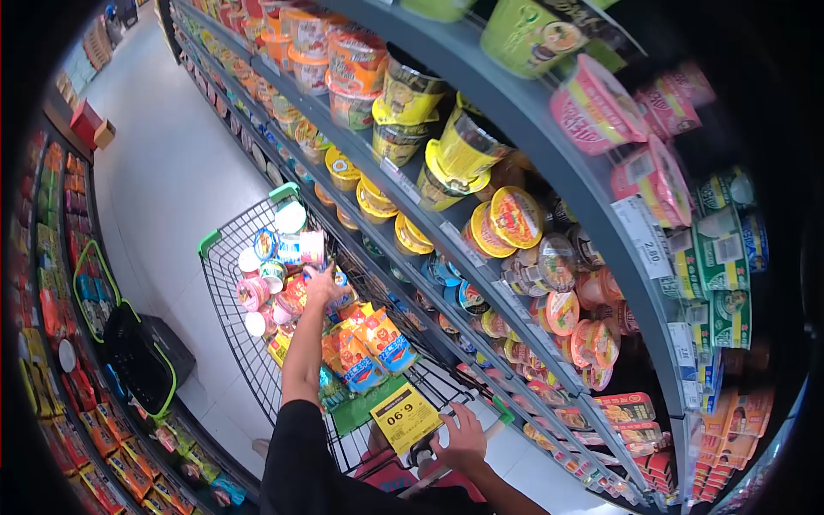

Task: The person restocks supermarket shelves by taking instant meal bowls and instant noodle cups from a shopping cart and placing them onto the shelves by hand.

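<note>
My left hand (319, 287) reaches down into the wire shopping cart (225, 296), over a pile of instant noodle cups. Its fingers look apart, close to a white and blue noodle cup (300, 247); whether they touch it I cannot tell. Pink cups (252, 293) lie left of the hand. Orange and blue snack bags (367, 350) fill the near part of the basket. My right hand (463, 436) is beside the cart handle (491, 432), its fingers spread and not wrapped round the bar. A yellow price card (405, 418) marked 6.90 sits on the cart, upside down to me.
Shelves of noodle cups and bowls (515, 219) rise close along the cart's right side. On the left, a black basket with green handles (142, 360) stands by a shelf of packets (107, 421). The tiled aisle floor (163, 129) runs ahead, past a red box (86, 123).
</note>
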Action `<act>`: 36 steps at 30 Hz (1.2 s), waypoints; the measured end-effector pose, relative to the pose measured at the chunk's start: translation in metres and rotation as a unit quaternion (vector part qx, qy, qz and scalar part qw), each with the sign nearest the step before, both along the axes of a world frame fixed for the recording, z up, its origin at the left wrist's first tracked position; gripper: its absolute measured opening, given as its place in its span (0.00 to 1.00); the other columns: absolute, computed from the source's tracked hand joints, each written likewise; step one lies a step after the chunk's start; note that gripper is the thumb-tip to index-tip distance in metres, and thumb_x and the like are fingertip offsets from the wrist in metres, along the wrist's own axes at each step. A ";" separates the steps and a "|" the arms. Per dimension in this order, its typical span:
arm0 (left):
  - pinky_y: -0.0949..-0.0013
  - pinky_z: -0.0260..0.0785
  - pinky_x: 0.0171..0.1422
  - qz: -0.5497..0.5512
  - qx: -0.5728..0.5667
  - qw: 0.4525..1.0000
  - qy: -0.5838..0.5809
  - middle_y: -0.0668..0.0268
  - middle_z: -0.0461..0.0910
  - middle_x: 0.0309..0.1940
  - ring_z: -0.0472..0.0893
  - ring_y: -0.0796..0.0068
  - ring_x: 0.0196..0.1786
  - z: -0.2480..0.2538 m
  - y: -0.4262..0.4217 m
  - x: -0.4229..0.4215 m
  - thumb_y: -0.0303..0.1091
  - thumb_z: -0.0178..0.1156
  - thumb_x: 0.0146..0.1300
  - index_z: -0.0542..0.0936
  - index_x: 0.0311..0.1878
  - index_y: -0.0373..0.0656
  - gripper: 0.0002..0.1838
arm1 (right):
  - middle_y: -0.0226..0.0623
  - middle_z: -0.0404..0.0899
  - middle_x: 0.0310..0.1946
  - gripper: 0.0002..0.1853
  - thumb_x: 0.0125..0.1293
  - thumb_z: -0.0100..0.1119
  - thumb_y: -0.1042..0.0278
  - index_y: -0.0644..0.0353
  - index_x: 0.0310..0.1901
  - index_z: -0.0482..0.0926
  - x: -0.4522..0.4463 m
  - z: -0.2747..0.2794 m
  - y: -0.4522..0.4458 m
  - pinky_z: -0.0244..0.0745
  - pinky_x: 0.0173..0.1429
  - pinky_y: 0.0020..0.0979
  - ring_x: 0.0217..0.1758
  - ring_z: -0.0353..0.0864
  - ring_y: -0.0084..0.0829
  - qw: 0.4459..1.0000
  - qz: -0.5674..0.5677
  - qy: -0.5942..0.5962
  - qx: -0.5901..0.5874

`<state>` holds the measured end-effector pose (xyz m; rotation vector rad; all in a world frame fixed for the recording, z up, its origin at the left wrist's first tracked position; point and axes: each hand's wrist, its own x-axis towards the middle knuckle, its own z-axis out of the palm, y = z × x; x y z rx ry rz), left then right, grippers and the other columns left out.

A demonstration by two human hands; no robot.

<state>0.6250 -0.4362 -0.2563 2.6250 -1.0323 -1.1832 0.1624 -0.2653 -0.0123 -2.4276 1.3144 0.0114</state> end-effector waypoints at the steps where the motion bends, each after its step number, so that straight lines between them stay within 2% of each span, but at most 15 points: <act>1: 0.44 0.74 0.79 0.000 -0.021 1.000 0.006 0.30 0.41 0.87 0.78 0.29 0.73 -0.001 0.006 0.000 0.68 0.81 0.49 0.62 0.88 0.68 0.63 | 0.49 0.76 0.70 0.24 0.58 0.73 0.59 0.56 0.56 0.85 -0.001 0.001 0.001 0.73 0.77 0.49 0.77 0.73 0.51 1.000 0.000 0.011 0.000; 4: 0.47 0.73 0.80 -0.023 -0.119 0.992 0.021 0.20 0.62 0.76 0.77 0.29 0.72 -0.015 0.050 -0.010 0.69 0.77 0.50 0.67 0.84 0.59 0.58 | 0.48 0.75 0.71 0.25 0.60 0.71 0.56 0.56 0.58 0.85 -0.006 -0.003 0.002 0.73 0.75 0.49 0.77 0.73 0.49 1.000 0.014 -0.011 -0.022; 5: 0.45 0.72 0.80 -0.017 -0.155 0.988 0.003 0.20 0.63 0.75 0.76 0.26 0.72 -0.023 0.068 -0.014 0.69 0.77 0.51 0.69 0.83 0.59 0.57 | 0.48 0.75 0.72 0.25 0.60 0.71 0.56 0.56 0.58 0.85 -0.006 -0.004 0.002 0.73 0.75 0.49 0.78 0.72 0.49 0.999 0.018 -0.018 -0.028; 9: 0.42 0.75 0.77 0.032 -0.255 0.965 -0.048 0.19 0.63 0.73 0.79 0.25 0.67 0.089 0.131 -0.061 0.55 0.80 0.52 0.71 0.79 0.58 0.50 | 0.48 0.72 0.75 0.28 0.62 0.69 0.52 0.57 0.61 0.84 -0.010 -0.003 0.005 0.71 0.76 0.52 0.81 0.68 0.48 1.000 0.010 -0.001 0.001; 12: 0.41 0.75 0.76 0.078 -0.280 0.957 0.014 0.23 0.64 0.71 0.76 0.25 0.68 0.158 0.176 -0.102 0.49 0.81 0.53 0.71 0.78 0.57 0.48 | 0.48 0.73 0.74 0.29 0.63 0.69 0.51 0.57 0.63 0.82 -0.010 -0.002 0.004 0.71 0.74 0.52 0.80 0.69 0.48 0.999 0.015 -0.028 -0.014; 14: 0.47 0.74 0.77 0.085 -0.345 0.930 0.093 0.34 0.64 0.67 0.76 0.32 0.67 0.154 0.206 -0.124 0.48 0.81 0.54 0.71 0.80 0.58 0.49 | 0.47 0.73 0.73 0.29 0.64 0.69 0.52 0.57 0.64 0.81 -0.012 0.000 0.004 0.71 0.73 0.52 0.79 0.70 0.48 0.998 0.017 -0.058 -0.031; 18: 0.54 0.72 0.77 0.048 -0.302 0.942 0.137 0.40 0.63 0.67 0.76 0.46 0.63 0.262 0.239 -0.185 0.46 0.81 0.56 0.69 0.81 0.61 0.49 | 0.45 0.76 0.70 0.30 0.63 0.71 0.56 0.56 0.66 0.80 -0.016 0.002 0.003 0.71 0.74 0.48 0.73 0.76 0.48 0.989 -0.009 -0.149 -0.020; 21: 0.51 0.68 0.80 0.030 -0.270 0.922 0.276 0.40 0.66 0.65 0.70 0.45 0.67 0.321 0.249 -0.223 0.43 0.80 0.57 0.69 0.83 0.62 0.49 | 0.45 0.80 0.65 0.25 0.72 0.70 0.57 0.56 0.66 0.78 -0.020 -0.013 -0.010 0.77 0.68 0.44 0.70 0.81 0.44 0.931 -0.093 -0.352 0.034; 22: 0.48 0.63 0.82 -0.008 -0.285 0.913 0.292 0.36 0.68 0.66 0.64 0.41 0.71 0.336 0.253 -0.237 0.43 0.79 0.58 0.68 0.83 0.62 0.49 | 0.41 0.81 0.64 0.25 0.76 0.66 0.54 0.56 0.67 0.76 -0.022 -0.025 -0.019 0.80 0.66 0.44 0.68 0.83 0.42 0.884 -0.159 -0.409 0.161; 24: 0.50 0.65 0.82 -0.132 -0.281 0.915 0.258 0.42 0.64 0.64 0.66 0.44 0.72 0.351 0.256 -0.258 0.41 0.79 0.59 0.67 0.84 0.64 0.49 | 0.34 0.79 0.68 0.26 0.85 0.57 0.48 0.53 0.75 0.69 -0.034 -0.009 -0.041 0.84 0.63 0.45 0.67 0.84 0.36 0.741 -0.262 -0.432 0.443; 25: 0.51 0.65 0.82 -0.192 -0.280 0.910 0.238 0.45 0.62 0.63 0.67 0.45 0.72 0.359 0.254 -0.268 0.40 0.78 0.60 0.67 0.84 0.65 0.49 | 0.35 0.77 0.70 0.28 0.85 0.58 0.47 0.52 0.76 0.67 -0.042 0.016 -0.049 0.84 0.63 0.45 0.68 0.84 0.37 0.722 -0.247 -0.429 0.482; 28: 0.50 0.60 0.87 -0.314 -0.238 0.883 0.256 0.34 0.63 0.70 0.60 0.33 0.79 0.401 0.243 -0.300 0.44 0.78 0.59 0.67 0.84 0.66 0.49 | 0.37 0.66 0.80 0.37 0.83 0.61 0.44 0.50 0.82 0.59 -0.075 0.069 -0.062 0.86 0.63 0.45 0.75 0.78 0.42 0.657 -0.180 -0.412 0.605; 31: 0.51 0.59 0.89 -0.369 -0.195 0.861 0.291 0.38 0.58 0.71 0.60 0.29 0.81 0.426 0.232 -0.327 0.42 0.78 0.56 0.67 0.84 0.69 0.51 | 0.41 0.61 0.82 0.41 0.80 0.65 0.44 0.50 0.84 0.56 -0.108 0.090 -0.061 0.88 0.63 0.46 0.82 0.69 0.45 0.791 -0.065 -0.387 0.469; 32: 0.49 0.59 0.88 -0.403 -0.214 0.847 0.273 0.40 0.57 0.71 0.61 0.29 0.79 0.429 0.228 -0.334 0.41 0.78 0.56 0.66 0.85 0.70 0.52 | 0.45 0.56 0.84 0.45 0.78 0.68 0.44 0.50 0.85 0.54 -0.119 0.101 -0.060 0.89 0.62 0.45 0.85 0.63 0.47 0.768 -0.086 -0.400 0.492; 36: 0.48 0.61 0.87 -0.494 -0.258 0.798 0.231 0.44 0.57 0.70 0.68 0.33 0.75 0.456 0.211 -0.367 0.36 0.79 0.54 0.66 0.85 0.74 0.54 | 0.49 0.59 0.83 0.43 0.78 0.69 0.50 0.51 0.84 0.55 -0.157 0.112 -0.055 0.86 0.64 0.43 0.81 0.67 0.43 0.716 -0.118 -0.485 0.489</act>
